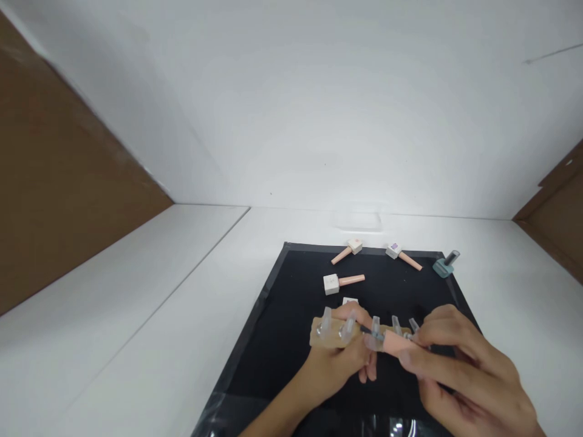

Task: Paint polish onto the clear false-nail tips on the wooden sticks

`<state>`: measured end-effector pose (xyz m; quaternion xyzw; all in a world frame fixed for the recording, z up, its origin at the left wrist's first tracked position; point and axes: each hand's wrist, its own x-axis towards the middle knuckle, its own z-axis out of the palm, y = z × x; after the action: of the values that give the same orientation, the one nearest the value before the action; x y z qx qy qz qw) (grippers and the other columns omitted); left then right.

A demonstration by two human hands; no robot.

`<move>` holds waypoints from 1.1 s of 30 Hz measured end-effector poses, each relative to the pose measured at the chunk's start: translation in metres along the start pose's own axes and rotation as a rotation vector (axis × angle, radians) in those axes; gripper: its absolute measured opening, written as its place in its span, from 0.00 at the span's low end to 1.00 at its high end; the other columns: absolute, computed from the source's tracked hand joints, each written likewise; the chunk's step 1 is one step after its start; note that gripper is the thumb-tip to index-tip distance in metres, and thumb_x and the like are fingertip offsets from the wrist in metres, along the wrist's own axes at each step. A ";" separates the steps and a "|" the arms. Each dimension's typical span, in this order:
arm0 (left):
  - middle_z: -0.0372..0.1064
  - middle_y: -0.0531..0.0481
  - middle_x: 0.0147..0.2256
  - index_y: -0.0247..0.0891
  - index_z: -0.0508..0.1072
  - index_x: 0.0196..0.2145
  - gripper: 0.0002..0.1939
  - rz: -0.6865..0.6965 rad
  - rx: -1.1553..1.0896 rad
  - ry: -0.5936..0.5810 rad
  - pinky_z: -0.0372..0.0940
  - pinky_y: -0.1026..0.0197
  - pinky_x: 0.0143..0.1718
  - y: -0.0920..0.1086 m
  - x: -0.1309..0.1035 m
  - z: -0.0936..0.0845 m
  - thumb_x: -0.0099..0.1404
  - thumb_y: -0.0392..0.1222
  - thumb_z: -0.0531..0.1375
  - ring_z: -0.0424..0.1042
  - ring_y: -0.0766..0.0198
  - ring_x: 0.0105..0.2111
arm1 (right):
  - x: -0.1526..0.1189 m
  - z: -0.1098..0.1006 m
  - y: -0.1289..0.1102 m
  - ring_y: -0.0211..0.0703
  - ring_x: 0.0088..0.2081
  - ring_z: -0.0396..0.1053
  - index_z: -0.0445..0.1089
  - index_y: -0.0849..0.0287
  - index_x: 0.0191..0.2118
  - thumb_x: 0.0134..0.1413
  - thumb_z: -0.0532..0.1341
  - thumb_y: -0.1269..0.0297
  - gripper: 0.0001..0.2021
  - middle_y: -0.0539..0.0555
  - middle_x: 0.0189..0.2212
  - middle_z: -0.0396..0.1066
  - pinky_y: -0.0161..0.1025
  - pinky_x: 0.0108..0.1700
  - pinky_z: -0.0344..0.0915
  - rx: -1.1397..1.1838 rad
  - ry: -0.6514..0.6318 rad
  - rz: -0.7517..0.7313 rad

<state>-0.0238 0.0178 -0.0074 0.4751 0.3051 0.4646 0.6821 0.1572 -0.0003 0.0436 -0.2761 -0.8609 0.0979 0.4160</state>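
Observation:
My left hand (334,367) is closed around a tan strip (321,337) that bears several clear nail tips (350,325) standing upright in a row. Between the fingers of my right hand (473,373) is a peach brush cap (395,343), held almost level and pointing left. Its dark brush end lies at the middle nail tip (375,326); whether the bristles touch it is too small to tell. My right fingers partly cover the strip's right end.
Beyond the hands, white bottles with peach caps lie on a black mat (291,285): one at left (331,284), two farther back (355,245) (394,250). A teal bottle (443,267) is at the mat's right corner. A clear tray (359,221) sits behind.

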 end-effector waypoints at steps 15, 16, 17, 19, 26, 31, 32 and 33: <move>0.57 0.62 0.11 0.39 0.59 0.25 0.22 0.003 0.019 0.002 0.55 0.73 0.12 -0.001 0.000 0.001 0.57 0.59 0.61 0.58 0.74 0.10 | 0.002 -0.006 -0.002 0.40 0.28 0.69 0.73 0.55 0.41 0.54 0.56 0.81 0.15 0.55 0.32 0.68 0.33 0.23 0.68 -0.021 0.016 0.033; 0.57 0.61 0.12 0.39 0.59 0.25 0.22 -0.004 0.022 0.000 0.55 0.73 0.12 0.000 -0.001 0.001 0.57 0.59 0.61 0.58 0.74 0.11 | 0.002 -0.006 -0.001 0.39 0.29 0.69 0.73 0.54 0.40 0.53 0.56 0.82 0.16 0.54 0.33 0.66 0.33 0.23 0.68 -0.014 0.058 0.068; 0.57 0.61 0.12 0.39 0.60 0.25 0.21 -0.012 0.033 -0.005 0.56 0.73 0.12 0.001 -0.001 0.001 0.57 0.58 0.61 0.59 0.74 0.11 | 0.003 -0.007 -0.001 0.39 0.29 0.69 0.73 0.53 0.40 0.52 0.56 0.82 0.17 0.53 0.33 0.65 0.33 0.24 0.67 -0.001 0.118 0.111; 0.59 0.59 0.13 0.38 0.61 0.25 0.19 -0.019 0.089 -0.021 0.56 0.72 0.13 0.005 -0.002 0.002 0.58 0.56 0.60 0.59 0.74 0.12 | 0.004 -0.009 0.002 0.38 0.28 0.66 0.73 0.52 0.41 0.52 0.58 0.81 0.17 0.52 0.31 0.64 0.33 0.24 0.65 0.058 0.239 0.201; 0.63 0.55 0.16 0.37 0.64 0.20 0.07 0.259 0.490 -0.056 0.56 0.70 0.18 0.011 0.002 0.010 0.52 0.33 0.59 0.61 0.72 0.15 | 0.002 -0.010 0.016 0.42 0.27 0.64 0.73 0.51 0.30 0.56 0.63 0.59 0.06 0.50 0.25 0.66 0.38 0.26 0.64 0.582 0.412 0.416; 0.61 0.56 0.16 0.36 0.65 0.20 0.07 0.313 0.507 -0.095 0.54 0.71 0.17 0.008 0.005 0.011 0.52 0.34 0.59 0.57 0.74 0.15 | 0.003 -0.007 0.012 0.39 0.26 0.63 0.69 0.55 0.28 0.62 0.58 0.61 0.11 0.50 0.24 0.69 0.36 0.26 0.63 0.617 0.290 0.356; 0.60 0.56 0.16 0.36 0.65 0.20 0.07 0.308 0.512 -0.099 0.54 0.72 0.17 0.008 0.006 0.011 0.53 0.34 0.59 0.56 0.74 0.15 | 0.003 -0.006 0.010 0.38 0.26 0.64 0.68 0.55 0.28 0.62 0.58 0.63 0.10 0.49 0.24 0.70 0.36 0.26 0.62 0.584 0.234 0.335; 0.60 0.57 0.16 0.36 0.64 0.20 0.08 0.304 0.514 -0.104 0.54 0.72 0.16 0.009 0.006 0.011 0.53 0.34 0.59 0.56 0.74 0.15 | 0.004 -0.006 0.008 0.38 0.26 0.64 0.68 0.55 0.28 0.62 0.59 0.64 0.09 0.49 0.24 0.70 0.35 0.27 0.62 0.544 0.193 0.311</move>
<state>-0.0151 0.0202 0.0047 0.6956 0.3025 0.4441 0.4768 0.1633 0.0087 0.0470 -0.2912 -0.7072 0.3602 0.5342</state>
